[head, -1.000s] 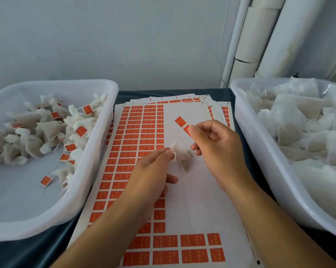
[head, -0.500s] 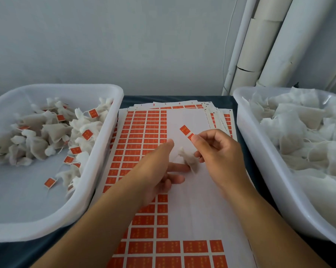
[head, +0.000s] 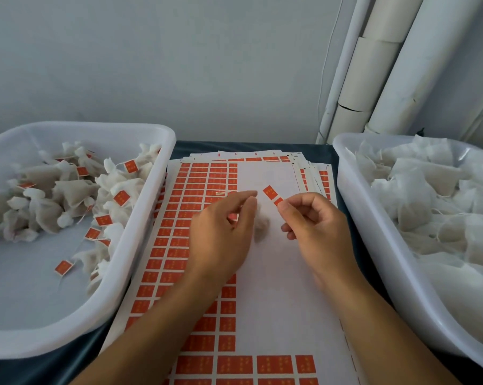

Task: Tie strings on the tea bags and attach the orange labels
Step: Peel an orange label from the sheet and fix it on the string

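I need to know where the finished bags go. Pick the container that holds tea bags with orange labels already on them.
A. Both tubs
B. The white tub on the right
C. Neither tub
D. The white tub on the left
D: the left tub holds labelled tea bags with orange tags, while the right tub holds only plain white tea bags.

Left hand [head: 223,232] now lifted over the tea bag [head: 261,226], fingers stretched toward the orange label [head: 272,194], no longer lying low on the sheet; bag blurred, nearly hidden behind it.
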